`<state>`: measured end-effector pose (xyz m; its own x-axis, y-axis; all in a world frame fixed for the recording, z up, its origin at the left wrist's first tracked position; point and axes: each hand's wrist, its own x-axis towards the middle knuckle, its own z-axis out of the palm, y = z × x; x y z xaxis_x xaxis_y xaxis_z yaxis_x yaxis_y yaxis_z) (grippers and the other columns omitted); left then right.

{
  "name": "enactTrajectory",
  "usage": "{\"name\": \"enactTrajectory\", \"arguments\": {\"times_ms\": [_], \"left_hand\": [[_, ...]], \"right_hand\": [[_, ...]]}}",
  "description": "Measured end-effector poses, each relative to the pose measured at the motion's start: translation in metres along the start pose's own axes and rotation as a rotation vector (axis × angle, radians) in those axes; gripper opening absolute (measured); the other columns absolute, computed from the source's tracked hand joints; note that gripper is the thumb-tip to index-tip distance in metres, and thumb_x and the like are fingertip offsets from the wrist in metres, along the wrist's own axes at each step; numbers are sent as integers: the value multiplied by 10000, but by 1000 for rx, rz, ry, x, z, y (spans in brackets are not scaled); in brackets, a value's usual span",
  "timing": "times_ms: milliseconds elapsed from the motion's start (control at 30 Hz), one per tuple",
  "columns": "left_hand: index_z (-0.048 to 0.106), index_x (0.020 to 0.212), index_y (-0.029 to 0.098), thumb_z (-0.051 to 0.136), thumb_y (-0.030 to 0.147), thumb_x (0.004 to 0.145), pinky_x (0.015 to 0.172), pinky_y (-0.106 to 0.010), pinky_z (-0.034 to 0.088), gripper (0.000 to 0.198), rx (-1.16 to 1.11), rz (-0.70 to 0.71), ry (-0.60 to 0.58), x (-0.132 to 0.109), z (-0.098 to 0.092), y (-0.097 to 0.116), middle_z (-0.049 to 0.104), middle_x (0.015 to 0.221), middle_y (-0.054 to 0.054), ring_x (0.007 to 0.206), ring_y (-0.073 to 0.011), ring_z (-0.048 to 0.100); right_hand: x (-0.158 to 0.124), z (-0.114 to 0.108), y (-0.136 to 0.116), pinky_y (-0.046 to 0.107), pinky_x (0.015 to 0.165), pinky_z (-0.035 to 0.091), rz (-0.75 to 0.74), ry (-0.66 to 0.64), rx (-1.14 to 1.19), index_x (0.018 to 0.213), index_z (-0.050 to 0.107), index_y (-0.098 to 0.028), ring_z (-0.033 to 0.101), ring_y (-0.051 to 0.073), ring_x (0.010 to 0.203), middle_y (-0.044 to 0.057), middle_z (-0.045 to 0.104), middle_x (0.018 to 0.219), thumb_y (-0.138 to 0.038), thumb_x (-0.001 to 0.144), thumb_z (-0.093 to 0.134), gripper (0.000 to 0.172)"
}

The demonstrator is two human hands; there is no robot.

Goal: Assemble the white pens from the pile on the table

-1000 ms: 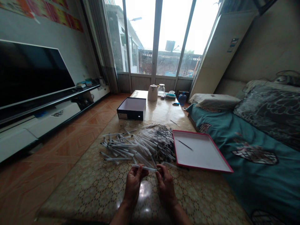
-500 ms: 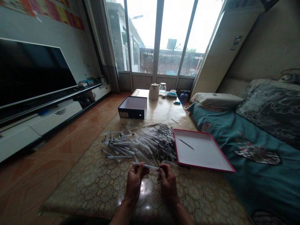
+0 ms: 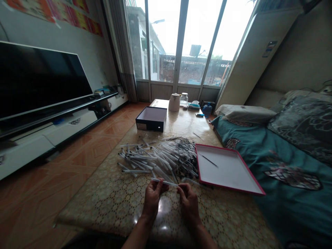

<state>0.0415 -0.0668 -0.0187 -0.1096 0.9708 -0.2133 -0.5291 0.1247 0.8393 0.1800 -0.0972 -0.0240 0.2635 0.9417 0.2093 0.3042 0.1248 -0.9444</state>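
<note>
My left hand point(image 3: 153, 197) is closed round a thin white pen tube point(image 3: 168, 183) near the table's front. The fingertips of my right hand point(image 3: 188, 200) pinch the tube's right end; any small part between them is too small to make out. Just beyond both hands lies a loose pile of white pen tubes point(image 3: 158, 155), many with dark ends, with thin dark refills point(image 3: 183, 147) at its right side. A shallow red-edged box lid point(image 3: 228, 173) stands to the right, holding one dark thin refill point(image 3: 210, 161).
Behind the pile, a dark blue open box point(image 3: 151, 125) stands on the patterned table point(image 3: 103, 207). Farther back are a kettle point(image 3: 174, 102), a glass jar point(image 3: 184, 99) and a tissue pack point(image 3: 194, 105). A teal-covered sofa point(image 3: 259, 148) borders the table's right side.
The whole view has shifted slightly, so the scene sits farther right in the frame. Both hands keep their hold on the tube, nearly unchanged.
</note>
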Motion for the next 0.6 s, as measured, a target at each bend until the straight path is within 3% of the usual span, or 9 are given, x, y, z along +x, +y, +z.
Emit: {"name": "enactTrajectory", "arguments": {"times_ms": [133,300,467,600], "left_hand": [[591,791,127,732,331,609,636,-307,540,307,-6,5,0,1,-1,-1,655,688,-16,637,-160,645],[588,788,128,711,322,648,638,-283,536,270,-51,8,-1,2,-3,-2,649,664,-1,612,-133,635],[583,746,130,735,268,629,648,-264,538,237,-198,-50,107,6,-4,-1,650,642,-5,598,-120,634],[576,708,131,699,218,678,634,-254,540,153,-238,-74,202,16,5,3,648,617,-20,585,-120,640]], "right_hand": [[-1,2,-1,217,532,415,13,3,-7,740,562,-181,529,130,551,-5,568,622,-416,813,508,252],[0,1,-1,200,463,399,58,13,173,800,522,-190,474,96,474,-39,515,612,-402,809,513,212],[12,-9,17,215,485,442,209,227,437,816,486,-196,520,96,477,-52,547,615,-431,742,574,262],[38,-21,22,211,505,468,303,433,606,821,478,-196,557,90,486,-51,593,633,-412,687,620,292]]}}
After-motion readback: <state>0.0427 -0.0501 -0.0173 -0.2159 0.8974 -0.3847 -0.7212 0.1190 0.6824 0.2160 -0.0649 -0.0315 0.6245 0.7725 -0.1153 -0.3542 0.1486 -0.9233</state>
